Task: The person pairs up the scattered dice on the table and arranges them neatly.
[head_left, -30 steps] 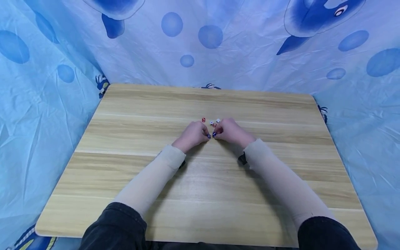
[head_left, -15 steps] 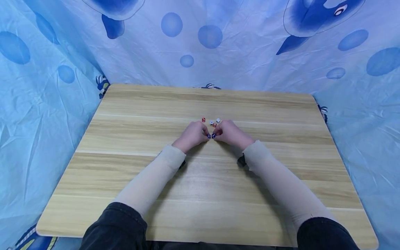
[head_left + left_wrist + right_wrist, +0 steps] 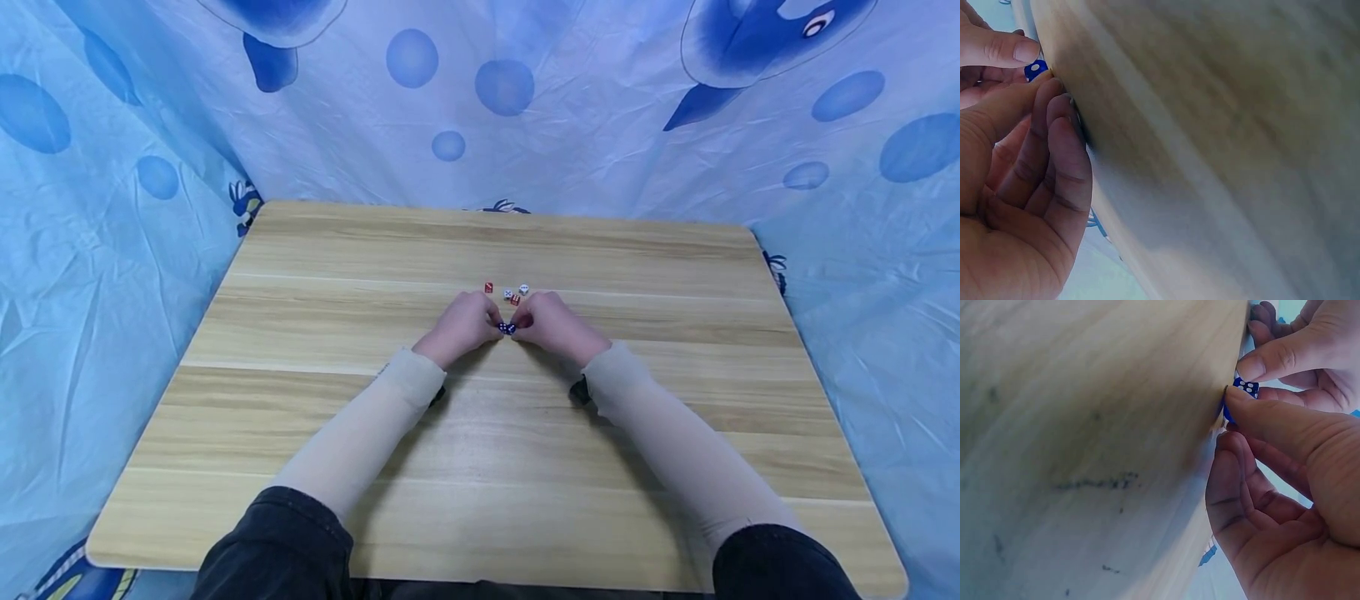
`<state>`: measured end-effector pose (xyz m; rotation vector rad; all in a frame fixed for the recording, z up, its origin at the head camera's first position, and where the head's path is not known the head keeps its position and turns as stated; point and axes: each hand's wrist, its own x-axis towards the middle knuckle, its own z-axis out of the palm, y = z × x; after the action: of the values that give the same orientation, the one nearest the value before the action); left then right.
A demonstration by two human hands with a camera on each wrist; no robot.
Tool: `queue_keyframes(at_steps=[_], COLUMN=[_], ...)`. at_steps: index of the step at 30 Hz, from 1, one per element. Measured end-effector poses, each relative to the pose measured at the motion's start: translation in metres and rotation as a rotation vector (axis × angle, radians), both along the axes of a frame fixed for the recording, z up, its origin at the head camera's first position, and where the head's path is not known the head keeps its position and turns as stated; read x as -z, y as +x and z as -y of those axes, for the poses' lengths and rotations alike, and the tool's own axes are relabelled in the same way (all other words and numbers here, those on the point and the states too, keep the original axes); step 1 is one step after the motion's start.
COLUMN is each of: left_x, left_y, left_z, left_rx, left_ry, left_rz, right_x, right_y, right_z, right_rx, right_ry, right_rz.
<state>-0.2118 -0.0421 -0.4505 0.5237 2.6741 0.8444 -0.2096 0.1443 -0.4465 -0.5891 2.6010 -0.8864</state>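
Two dark blue dice with white pips sit side by side at the middle of the wooden table. My left hand pinches the left blue die between thumb and fingers. From the other side, my right hand pinches the right blue die. In the head view the dice meet with no gap between them. The right wrist view shows the left blue die at the left thumb's tip, while the right thumb covers most of the other one. Both hands are low, close to the tabletop.
Just beyond the hands lie a red die, a white die, a second red die and a second white die. A blue patterned curtain surrounds the table's back and sides.
My right hand has shifted its blue die slightly left and toward me, closing the small gap to the left one. The left hand and the red and white dice have stayed put.
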Motion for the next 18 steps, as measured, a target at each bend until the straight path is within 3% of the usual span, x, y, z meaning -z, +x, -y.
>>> queue_keyframes(at_steps=[8, 18], left_x=[0.0013, -0.0013], left_y=[0.0009, 0.0003], left_z=[0.0002, 0.0006], left_rx=[0.015, 0.013], left_ry=[-0.001, -0.003], left_rz=[0.019, 0.020], right_x=[0.0019, 0.0030], right_y=[0.0036, 0.0031], right_z=[0.0007, -0.0002], right_rx=[0.012, -0.002], right_ry=[0.009, 0.008], right_rz=[0.017, -0.026])
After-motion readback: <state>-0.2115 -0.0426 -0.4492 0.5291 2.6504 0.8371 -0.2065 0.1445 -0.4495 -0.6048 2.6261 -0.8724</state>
